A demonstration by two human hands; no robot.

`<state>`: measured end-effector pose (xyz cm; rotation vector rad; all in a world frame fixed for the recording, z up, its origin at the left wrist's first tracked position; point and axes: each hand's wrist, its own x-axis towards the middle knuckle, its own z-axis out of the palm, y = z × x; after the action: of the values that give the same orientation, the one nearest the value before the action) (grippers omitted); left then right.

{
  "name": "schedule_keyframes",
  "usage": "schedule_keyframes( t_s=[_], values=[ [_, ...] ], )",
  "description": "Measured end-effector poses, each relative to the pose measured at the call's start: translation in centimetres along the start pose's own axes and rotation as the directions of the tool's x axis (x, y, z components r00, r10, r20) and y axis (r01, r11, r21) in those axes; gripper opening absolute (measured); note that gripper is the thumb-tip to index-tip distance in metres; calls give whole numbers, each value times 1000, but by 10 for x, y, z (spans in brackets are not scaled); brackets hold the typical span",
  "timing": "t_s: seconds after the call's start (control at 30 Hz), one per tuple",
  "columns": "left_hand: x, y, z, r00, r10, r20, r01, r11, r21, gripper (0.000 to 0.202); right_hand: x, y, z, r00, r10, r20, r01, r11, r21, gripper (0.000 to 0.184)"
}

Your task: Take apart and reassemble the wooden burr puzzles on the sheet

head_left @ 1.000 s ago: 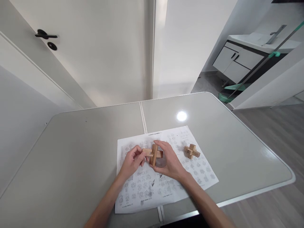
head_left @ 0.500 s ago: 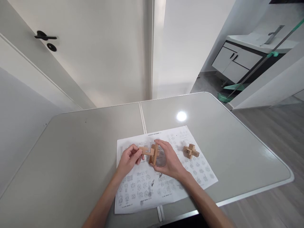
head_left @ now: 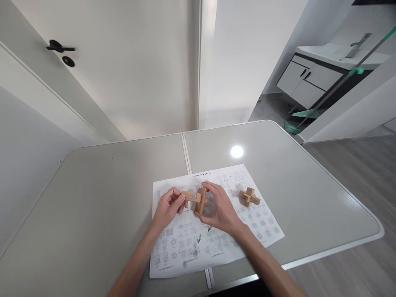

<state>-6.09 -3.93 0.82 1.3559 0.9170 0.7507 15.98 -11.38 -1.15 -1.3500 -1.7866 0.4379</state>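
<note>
Between thumb and fingers, my left hand (head_left: 168, 207) pinches the left end of a notched wooden puzzle piece (head_left: 189, 196). The piece lies sideways, its right end against a partly joined group of wooden puzzle pieces (head_left: 202, 201). My right hand (head_left: 222, 208) grips that group by an upright stick, thumb at the bottom and fingers at the top. Some of the joints are hidden by the pieces themselves. Both hands are above a printed sheet (head_left: 182, 260) with rows of small diagrams. To the right on the sheet rests an assembled cross-shaped wooden puzzle (head_left: 249, 197).
The sheet lies on a grey table (head_left: 102, 198) with a pale rim and a seam across its middle. Behind the table stands a white door (head_left: 139, 62) with a black handle. A sink cabinet (head_left: 309, 76) and a green dustpan (head_left: 292, 127) are at the far right.
</note>
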Motion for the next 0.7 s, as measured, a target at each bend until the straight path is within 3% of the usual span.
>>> schedule_keyframes(
  t_s=[0.27,0.47,0.7],
  values=[
    [0,5,0,999,14,-46,-14,1000,-6,44,0,1,-3,1000,17,20,-18,1000,14,94],
    [1,7,-12,973,74,-218,-75,997,2,41,3,4,-13,969,201,-142,-188,977,99,80],
    [2,7,-9,960,91,-265,-78,995,59,41,1,5,-12,987,161,-20,-159,985,62,87]
  ],
)
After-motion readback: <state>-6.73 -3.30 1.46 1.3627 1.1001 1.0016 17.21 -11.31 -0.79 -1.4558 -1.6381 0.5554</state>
